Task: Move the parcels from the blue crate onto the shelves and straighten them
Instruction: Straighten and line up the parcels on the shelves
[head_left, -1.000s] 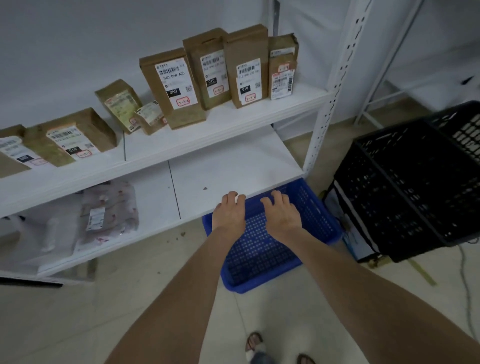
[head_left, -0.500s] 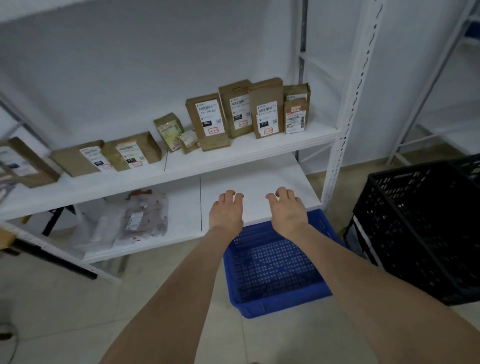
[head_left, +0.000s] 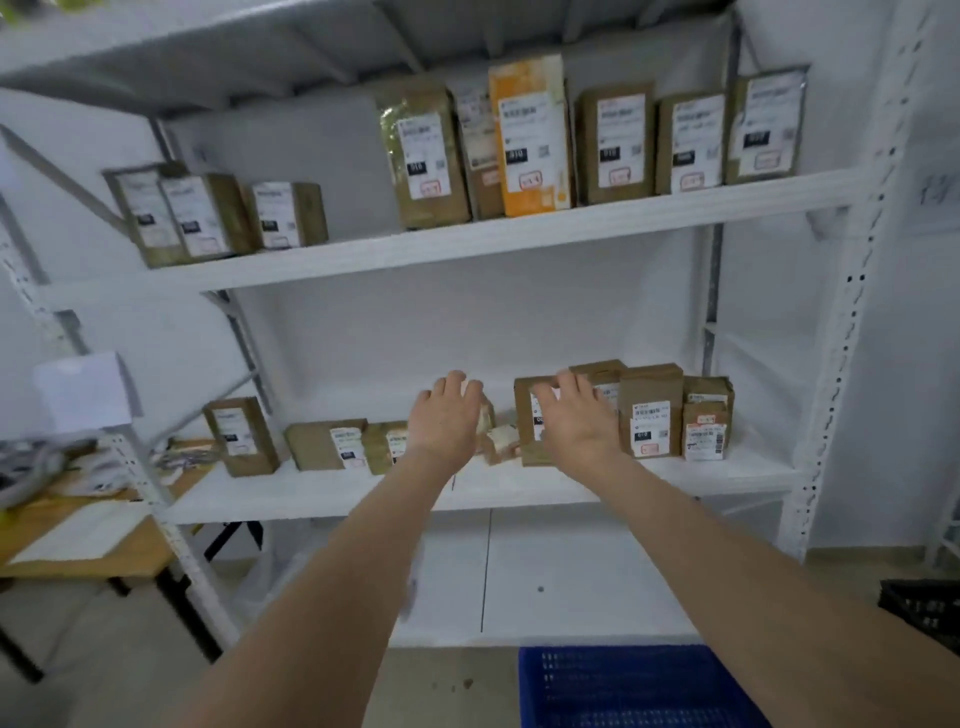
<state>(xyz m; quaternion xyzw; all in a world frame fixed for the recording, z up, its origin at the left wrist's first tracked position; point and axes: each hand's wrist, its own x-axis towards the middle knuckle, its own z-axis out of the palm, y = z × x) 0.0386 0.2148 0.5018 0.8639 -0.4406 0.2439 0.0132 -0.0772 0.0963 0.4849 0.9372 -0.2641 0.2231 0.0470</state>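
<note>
I have the blue crate (head_left: 639, 686) at 5 o'clock on the floor, and the part in view shows only its mesh bottom. The parcels (head_left: 615, 145) stand on the rack: I count nine on the upper shelf (head_left: 519, 236) at 12 o'clock, three to its left and six to its right, with one orange parcel (head_left: 530, 140) among them, and at least eight on the middle shelf (head_left: 545, 491), though the hands hide some. At centre, the left hand (head_left: 447, 415) is flat with its fingers pressed together before a small parcel (head_left: 501, 441), and the right hand (head_left: 576, 415) has its fingers slightly spread over an upright brown parcel (head_left: 523, 436); I cannot tell whether either touches.
</note>
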